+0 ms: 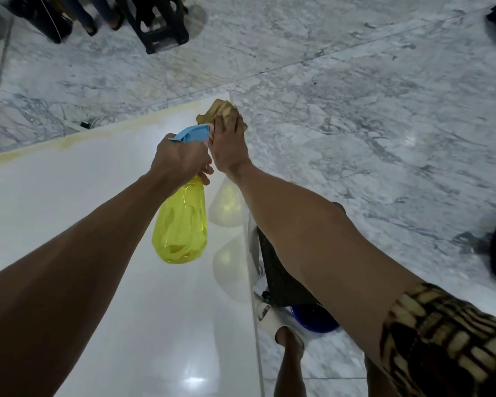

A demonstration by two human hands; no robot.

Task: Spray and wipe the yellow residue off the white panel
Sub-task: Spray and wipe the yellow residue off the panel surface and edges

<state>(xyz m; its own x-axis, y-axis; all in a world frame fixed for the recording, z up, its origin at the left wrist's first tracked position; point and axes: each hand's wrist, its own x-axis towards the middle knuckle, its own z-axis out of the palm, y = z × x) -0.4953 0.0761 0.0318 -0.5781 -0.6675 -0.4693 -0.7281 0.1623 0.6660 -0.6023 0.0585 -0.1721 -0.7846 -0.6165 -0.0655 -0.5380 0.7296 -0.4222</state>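
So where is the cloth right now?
In the head view the cloth sits at the far right corner of the white panel, pressed under the right hand, just past the spray bottle nozzle.

Marble-floored [355, 124] indoor room, perhaps home

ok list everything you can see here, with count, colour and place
glossy white panel: one, white, left and centre
yellow residue band: one, yellow, along panel's far edge
translucent yellow spray bottle with blue trigger head: one, above panel
crumpled tan cloth: one, panel's far right corner
marble floor: grey-white, all around
black stool: one, top left
blue basin: one, under panel's right edge
left hand: grips bottle
right hand: presses cloth
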